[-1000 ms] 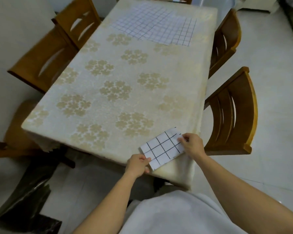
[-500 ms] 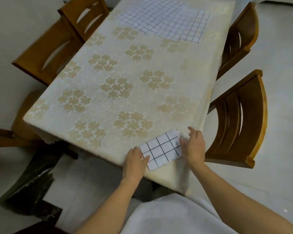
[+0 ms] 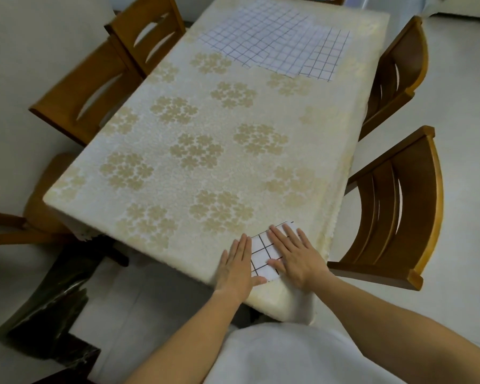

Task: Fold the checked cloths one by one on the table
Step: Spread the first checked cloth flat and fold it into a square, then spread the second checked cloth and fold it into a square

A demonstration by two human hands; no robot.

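No legible text or labels

Hands [image 3: 299, 261] cover much of folded cloth [image 3: 262, 252]

Home dining room. Long table [image 3: 275, 300] covered with a cream tablecloth [image 3: 194, 151] printed with gold flowers. Matching wooden chairs [image 3: 394, 212] with slatted backs are pushed in along the left and right sides. Pale smooth floor [image 3: 468, 106] on the right, household-style furniture throughout.
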